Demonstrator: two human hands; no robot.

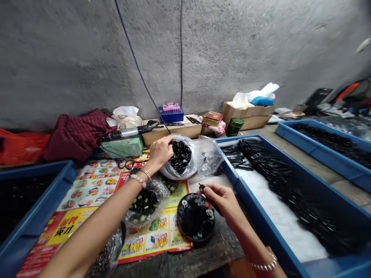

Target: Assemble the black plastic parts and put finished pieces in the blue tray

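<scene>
My left hand (pixel 160 152) reaches to a clear plastic bag (pixel 192 166) of small shiny black pieces (pixel 180 156). Its fingers are bent together at the bag's left rim, and whatever they pinch is hidden. My right hand (pixel 222 197) is closed on a slim black part (pixel 201 187), whose small tip sticks out past the thumb and forefinger. Just below that hand stands a round black container (pixel 195 220) with small pieces on top. Beneath my left forearm lies another plastic bag (pixel 145 204), holding black pieces with yellow-green spots.
A blue tray (pixel 240 181) of black rods on white lining stands at right, with another blue tray (pixel 319 156) beyond. A third blue tray (pixel 62 185) is at left. Printed flyers (pixel 95 185) cover the table. Scissors (pixel 126 164), boxes and a green tin (pixel 234 126) line the wall.
</scene>
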